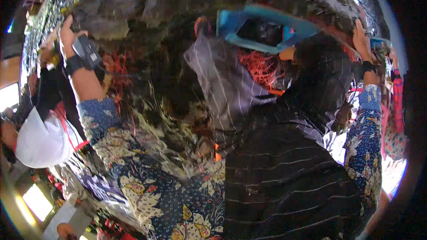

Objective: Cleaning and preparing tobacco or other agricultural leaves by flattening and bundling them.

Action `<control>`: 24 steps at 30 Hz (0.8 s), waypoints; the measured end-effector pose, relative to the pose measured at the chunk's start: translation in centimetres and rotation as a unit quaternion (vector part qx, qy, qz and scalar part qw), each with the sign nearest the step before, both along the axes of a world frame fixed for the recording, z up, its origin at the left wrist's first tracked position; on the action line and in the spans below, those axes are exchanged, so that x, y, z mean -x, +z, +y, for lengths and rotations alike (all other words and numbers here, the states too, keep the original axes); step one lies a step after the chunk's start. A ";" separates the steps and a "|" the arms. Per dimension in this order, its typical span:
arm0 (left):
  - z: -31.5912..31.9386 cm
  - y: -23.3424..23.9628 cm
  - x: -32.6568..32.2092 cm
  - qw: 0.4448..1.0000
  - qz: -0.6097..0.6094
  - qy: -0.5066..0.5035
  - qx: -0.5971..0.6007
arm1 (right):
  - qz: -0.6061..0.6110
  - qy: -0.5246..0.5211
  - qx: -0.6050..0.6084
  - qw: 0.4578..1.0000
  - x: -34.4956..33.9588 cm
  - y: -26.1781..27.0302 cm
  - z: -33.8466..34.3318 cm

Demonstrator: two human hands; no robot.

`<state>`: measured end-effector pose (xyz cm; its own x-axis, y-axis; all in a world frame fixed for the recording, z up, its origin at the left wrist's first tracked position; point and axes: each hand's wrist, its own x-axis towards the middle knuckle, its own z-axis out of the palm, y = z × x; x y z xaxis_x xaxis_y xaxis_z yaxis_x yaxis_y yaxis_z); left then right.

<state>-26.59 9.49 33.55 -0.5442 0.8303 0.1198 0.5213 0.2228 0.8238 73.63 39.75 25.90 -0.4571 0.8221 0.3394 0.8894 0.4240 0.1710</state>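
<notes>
My left hand (68, 38), with a dark band at the wrist, reaches out at the upper left, fingers extended. A grey and black box-shaped device (87, 51) lies right beside its palm and wrist; whether the hand grips it is unclear. Far to the right, my right hand (361, 41) is stretched forward over the edge of a blurred dark heap (160, 53), also with a dark wristband. What its fingers touch cannot be made out. Both of my arms wear blue floral-print sleeves.
Between my arms a person in a black striped top (290, 173) bends forward. Beyond are a blue plastic crate (230, 35) with something dark inside, and tangled red strands (262, 68). More people stand at both sides; a white cloth item (46, 140) is at the left.
</notes>
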 end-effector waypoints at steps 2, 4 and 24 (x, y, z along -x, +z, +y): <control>6.3 -2.5 -10.2 0.929 -0.320 0.189 -0.002 | -0.030 -0.111 0.026 0.993 -1.7 3.5 -1.6; 7.1 1.0 -10.2 0.928 -0.337 0.147 -0.053 | -0.018 -0.021 -0.054 0.998 -1.2 4.1 -0.9; 18.1 3.5 -52.5 0.729 0.442 -0.461 -0.246 | 0.535 0.105 0.485 0.684 31.6 10.5 -4.9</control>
<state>25.92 27.63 37.01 0.6894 0.5314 0.4924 0.6373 -0.7680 -0.0634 42.02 34.82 36.41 -0.5155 0.8525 -0.0864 0.1880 0.0141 -0.9821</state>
